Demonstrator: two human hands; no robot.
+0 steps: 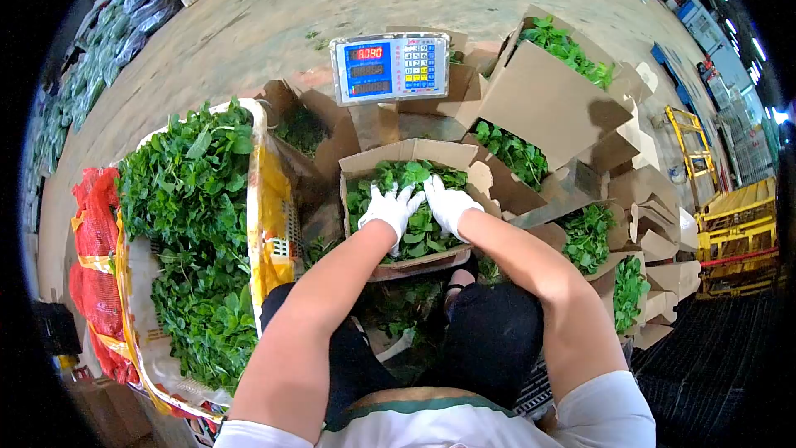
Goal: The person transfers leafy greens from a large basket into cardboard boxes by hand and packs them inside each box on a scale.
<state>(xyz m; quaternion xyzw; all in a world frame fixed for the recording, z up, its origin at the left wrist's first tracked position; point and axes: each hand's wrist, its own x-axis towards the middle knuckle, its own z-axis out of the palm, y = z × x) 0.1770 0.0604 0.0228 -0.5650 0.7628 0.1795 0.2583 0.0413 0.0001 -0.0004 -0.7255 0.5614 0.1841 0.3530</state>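
Observation:
A cardboard box stands in front of me, filled with leafy green stems. In a white glove, my left hand lies on the leaves with its fingers spread. My right hand, gloved too, rests on them at the box's right side, fingers stretched out and pressed against the greens. Neither hand appears to grip anything. Just beyond the box rises a digital scale display with lit red digits.
At left stands a big crate heaped with greens, beside red mesh sacks. Several cardboard boxes of greens crowd the right side. Further right are a yellow metal frame and black stacked material.

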